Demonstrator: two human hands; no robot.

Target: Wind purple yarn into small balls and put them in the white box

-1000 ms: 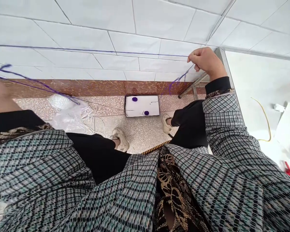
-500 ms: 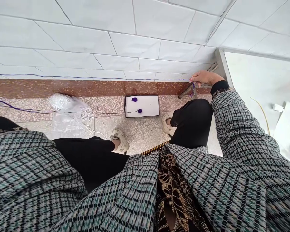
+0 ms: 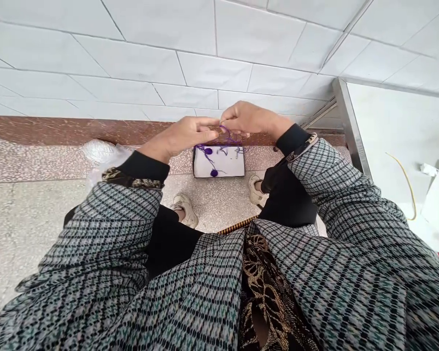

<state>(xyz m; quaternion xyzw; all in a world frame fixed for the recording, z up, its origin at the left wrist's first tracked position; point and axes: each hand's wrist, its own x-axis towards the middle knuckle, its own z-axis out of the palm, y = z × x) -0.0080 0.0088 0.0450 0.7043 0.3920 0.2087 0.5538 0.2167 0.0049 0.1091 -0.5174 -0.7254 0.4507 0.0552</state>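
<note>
My left hand (image 3: 186, 135) and my right hand (image 3: 247, 119) meet in front of the wall, fingertips nearly touching. Thin purple yarn (image 3: 225, 142) hangs in loose loops and strands below the fingers of both. The right fingers pinch it. On the left, thumb and forefinger point toward the right hand, with yarn trailing beneath; the exact grip there is partly hidden. Under the hands, a shallow white box (image 3: 231, 166) with dark edges lies on the floor. Inside it are one purple yarn ball (image 3: 208, 151) and another purple ball (image 3: 214, 173).
A white yarn bundle (image 3: 97, 151) in clear plastic lies on the floor, partly behind my left forearm. To the right stands a white-topped table (image 3: 384, 126) with a metal edge, bearing a yellow cord (image 3: 404, 178). The tiled wall (image 3: 149, 68) rises ahead.
My left hand has come in from beyond the left side to the middle. My right hand has moved left from beside the table leg. The long taut yarn is now gathered into loose loops.
</note>
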